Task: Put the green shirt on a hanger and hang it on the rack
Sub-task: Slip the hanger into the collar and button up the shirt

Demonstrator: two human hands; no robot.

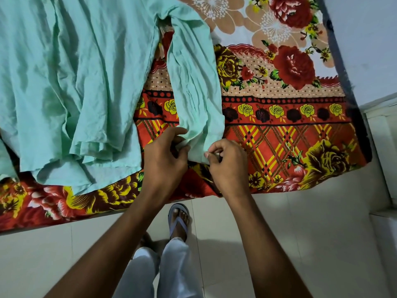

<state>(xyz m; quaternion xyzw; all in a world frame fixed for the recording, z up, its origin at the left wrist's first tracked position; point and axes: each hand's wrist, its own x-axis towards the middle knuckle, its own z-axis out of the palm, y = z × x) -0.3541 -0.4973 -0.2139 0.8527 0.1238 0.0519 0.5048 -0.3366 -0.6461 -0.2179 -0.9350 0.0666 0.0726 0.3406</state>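
Note:
The green shirt [71, 72] lies spread and wrinkled on a bed, its body filling the upper left of the head view. One long sleeve [195, 89] runs down toward me. My left hand [164, 160] pinches the left corner of the sleeve's cuff. On the cuff's right corner my right hand [227, 162] is closed, thumb pressing the cloth. Both hands hold the cuff at the bed's near edge. No hanger and no rack are in view.
The bed carries a red and yellow floral sheet [290, 134]. Its dark edge [343, 82] runs down the right side. Pale floor tiles [300, 233] lie below. My foot in a blue sandal [178, 220] and pale trouser legs stand near the bed.

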